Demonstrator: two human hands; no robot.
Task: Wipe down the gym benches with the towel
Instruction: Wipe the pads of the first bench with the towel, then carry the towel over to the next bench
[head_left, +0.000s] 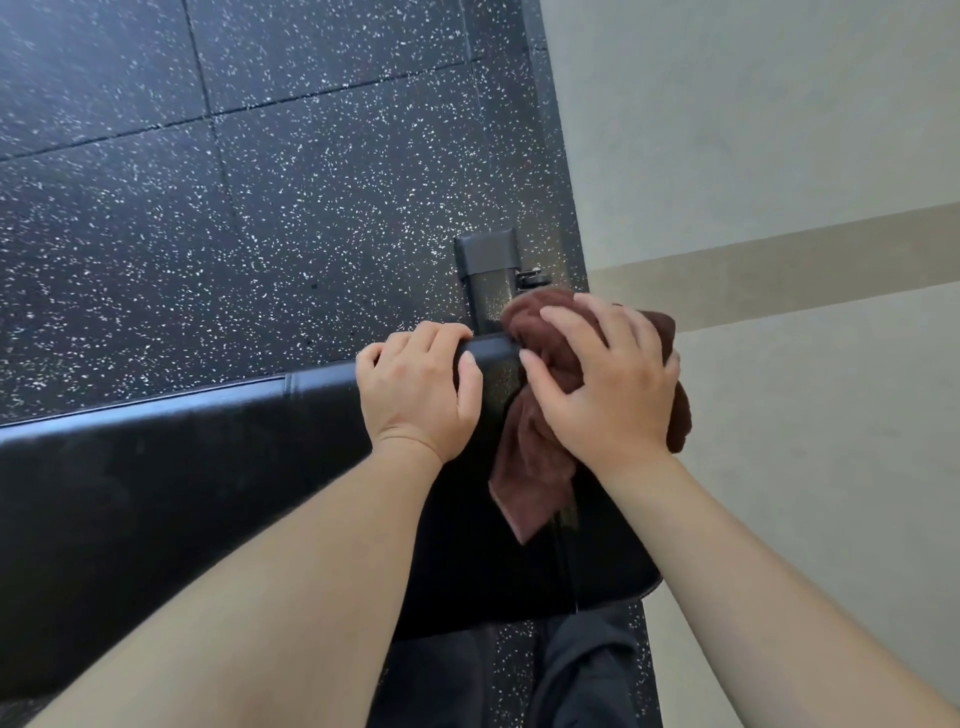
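The black padded bench (208, 478) bears a bunched brown towel (530, 452) at its end.

open: floor (260, 208) beyond bench (182, 483) | blocked: wall (779, 156) right, frame post (488, 280) ahead

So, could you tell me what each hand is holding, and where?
The right hand presses the bunched middle of the brown towel; the left hand grips the bench pad at its end edge.
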